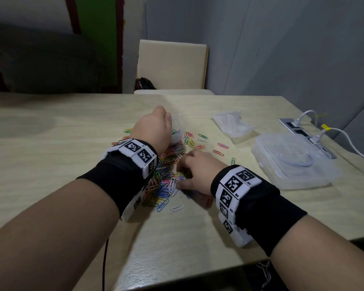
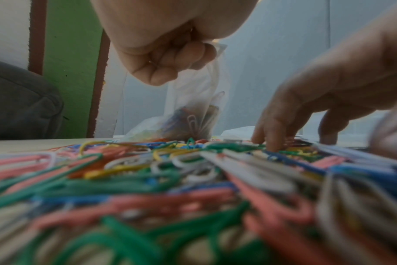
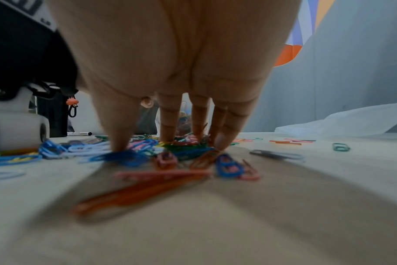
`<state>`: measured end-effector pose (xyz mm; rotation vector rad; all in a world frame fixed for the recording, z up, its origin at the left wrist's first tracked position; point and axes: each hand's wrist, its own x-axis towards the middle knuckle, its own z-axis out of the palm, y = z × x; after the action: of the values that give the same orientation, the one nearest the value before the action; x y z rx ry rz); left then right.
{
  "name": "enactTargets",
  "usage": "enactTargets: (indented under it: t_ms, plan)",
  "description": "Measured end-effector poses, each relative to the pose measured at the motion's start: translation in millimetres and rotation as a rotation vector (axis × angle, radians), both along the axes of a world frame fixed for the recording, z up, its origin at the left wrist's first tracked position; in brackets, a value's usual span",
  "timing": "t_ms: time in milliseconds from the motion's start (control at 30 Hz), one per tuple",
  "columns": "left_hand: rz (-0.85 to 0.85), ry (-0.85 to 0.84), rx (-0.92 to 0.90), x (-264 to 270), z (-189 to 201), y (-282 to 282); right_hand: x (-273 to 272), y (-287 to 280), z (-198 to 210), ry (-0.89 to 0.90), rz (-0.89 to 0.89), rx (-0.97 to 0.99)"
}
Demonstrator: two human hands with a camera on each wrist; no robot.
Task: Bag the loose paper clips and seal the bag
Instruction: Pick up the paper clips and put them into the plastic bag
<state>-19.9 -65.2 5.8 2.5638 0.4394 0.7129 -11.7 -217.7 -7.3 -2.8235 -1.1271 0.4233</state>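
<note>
Pale table, clips heaped at its middle. Left hand fists the bag top, bag hanging upright just beyond. Right hand, fingers spread, presses the heap.

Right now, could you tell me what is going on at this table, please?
A person is bagging coloured paper clips that lie in a loose pile on the table. The left hand grips the top of a small clear bag, which already holds some clips. The right hand has its fingertips down on the pile, gathering more. Many clips are still loose and the bag is not yet sealed. A clear plastic box and spare bags lie to the right.
</note>
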Motion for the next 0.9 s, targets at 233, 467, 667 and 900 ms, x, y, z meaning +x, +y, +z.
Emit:
enactTargets:
  t_ms: [233, 467, 667, 900]
  plan:
    - [-0.112, 0.037, -0.026, -1.3, 0.4, -3.9, -2.0, -1.1, 8.1, -0.057, -0.049, 0.026]
    - [-0.199, 0.097, -0.029, -1.1, -2.3, -4.5, 0.1, -1.9, 13.5, -0.118, -0.147, 0.222]
    - [-0.323, 0.151, -0.058, -3.4, -3.8, -7.2, 2.9, -3.2, 13.4, -0.217, -0.260, 0.556]
    - [-0.435, 0.183, -0.266, -9.1, -1.0, -14.3, 3.8, -5.2, 15.0, -0.271, -0.275, 0.760]
